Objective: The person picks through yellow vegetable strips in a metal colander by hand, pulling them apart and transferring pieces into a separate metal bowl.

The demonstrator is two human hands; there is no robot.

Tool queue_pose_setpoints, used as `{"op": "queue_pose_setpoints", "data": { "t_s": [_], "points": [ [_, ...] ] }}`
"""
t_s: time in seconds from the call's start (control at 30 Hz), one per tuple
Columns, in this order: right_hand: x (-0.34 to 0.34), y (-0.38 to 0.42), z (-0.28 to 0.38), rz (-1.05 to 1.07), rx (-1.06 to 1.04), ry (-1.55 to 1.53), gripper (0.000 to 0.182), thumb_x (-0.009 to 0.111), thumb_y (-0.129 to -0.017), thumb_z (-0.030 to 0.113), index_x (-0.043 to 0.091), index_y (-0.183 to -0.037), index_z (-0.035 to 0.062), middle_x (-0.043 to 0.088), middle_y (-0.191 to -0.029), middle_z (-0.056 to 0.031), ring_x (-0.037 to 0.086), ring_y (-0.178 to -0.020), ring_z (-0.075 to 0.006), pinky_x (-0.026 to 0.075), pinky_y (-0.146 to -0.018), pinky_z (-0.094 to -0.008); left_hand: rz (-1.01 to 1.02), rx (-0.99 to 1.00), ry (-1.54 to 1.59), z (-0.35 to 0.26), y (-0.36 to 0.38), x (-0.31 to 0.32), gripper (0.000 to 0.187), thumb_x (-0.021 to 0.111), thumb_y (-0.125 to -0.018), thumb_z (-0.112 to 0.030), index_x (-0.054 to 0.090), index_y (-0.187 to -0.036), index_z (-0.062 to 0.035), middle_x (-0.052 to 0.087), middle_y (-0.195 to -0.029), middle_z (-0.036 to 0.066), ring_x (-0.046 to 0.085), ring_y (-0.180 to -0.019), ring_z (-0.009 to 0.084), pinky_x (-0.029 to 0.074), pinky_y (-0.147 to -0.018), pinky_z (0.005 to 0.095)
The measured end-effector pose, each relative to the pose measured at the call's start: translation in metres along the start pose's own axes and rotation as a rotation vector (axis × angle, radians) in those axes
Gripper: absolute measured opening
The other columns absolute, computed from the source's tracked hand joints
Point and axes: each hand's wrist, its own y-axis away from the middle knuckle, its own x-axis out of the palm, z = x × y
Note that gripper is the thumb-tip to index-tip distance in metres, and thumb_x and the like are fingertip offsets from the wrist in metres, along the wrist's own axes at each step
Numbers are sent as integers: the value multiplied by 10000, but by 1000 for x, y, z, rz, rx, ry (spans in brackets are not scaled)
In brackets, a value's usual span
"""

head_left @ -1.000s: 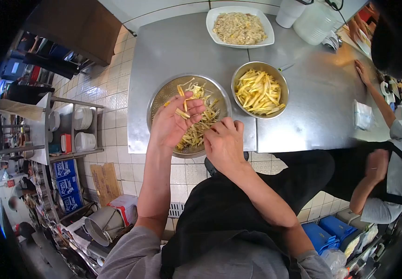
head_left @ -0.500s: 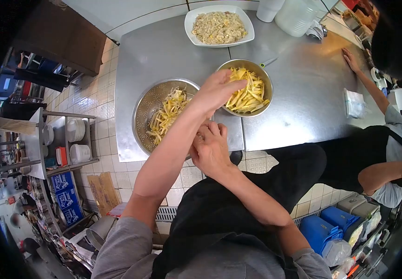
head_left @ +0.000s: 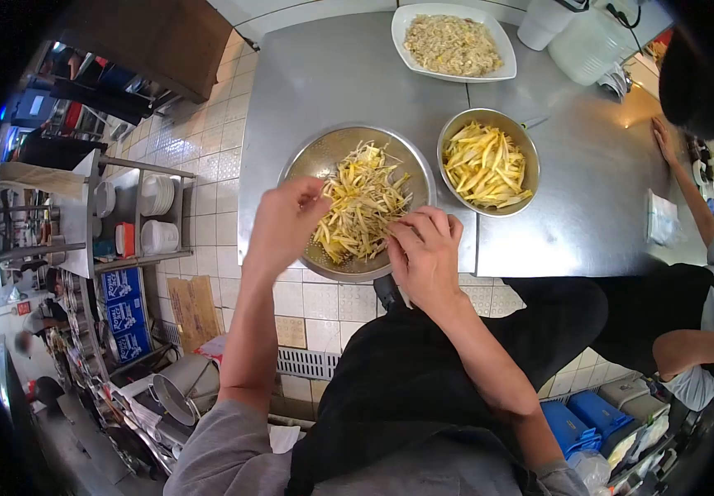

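A perforated metal colander [head_left: 297, 169] holds a loose pile of yellow and whitish vegetable strips [head_left: 361, 202], mixed with thin pale threads. At its left side, my left hand [head_left: 286, 223] has thumb and fingers curled close together beside the pile; what they pinch, if anything, is hidden. Over the lower right rim sits my right hand [head_left: 429, 252], fingers bent and drawn together at the edge of the strips, with their tips mostly covered. To the right stands a metal bowl [head_left: 534, 169] filled with thicker yellow strips [head_left: 487, 165], untouched by either hand.
On the steel table [head_left: 572, 223] are a white square dish [head_left: 401, 41] of a pale grainy mixture, a knife [head_left: 532, 122] partly behind the bowl, and white plastic containers [head_left: 588, 41]. Another person's hand [head_left: 663, 139] rests at the right. Shelves with plates [head_left: 157, 196] stand left.
My left hand has left the bowl of yellow strips and come back to the colander's left side. My right hand is now at the colander's lower right rim. The view has shifted left.
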Motion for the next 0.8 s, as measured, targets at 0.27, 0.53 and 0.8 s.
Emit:
{"op": "queue_pose_setpoints", "data": {
  "t_s": [0.27,0.53,0.8],
  "points": [
    [4,2,-3,7,-11,51,203,781,-786,69,745,-986,61,663,-999,-58,599,-1071,-274,405,-914,-490,-155,479,-359,-6,-2,55,197,744,-860,-64,758,-1055,-37,662,-970,141,658,-913,334,546,-789,424],
    [2,3,0,-10,14,61,198,779,-781,59,742,-976,64,665,-1003,-57,602,-1062,-273,408,-911,-480,-29,268,108,-2,-14,50,167,721,-948,-125,767,-1059,-10,663,-914,70,637,-783,162,518,-689,300],
    [-8,-19,19,-101,60,-91,195,784,-811,57,754,-1003,39,703,-952,-52,620,-996,-266,415,-897,-432,113,-238,1065,0,0,39,213,680,-1006,-112,712,-1163,28,691,-861,34,643,-704,105,520,-620,259]
  ]
}}
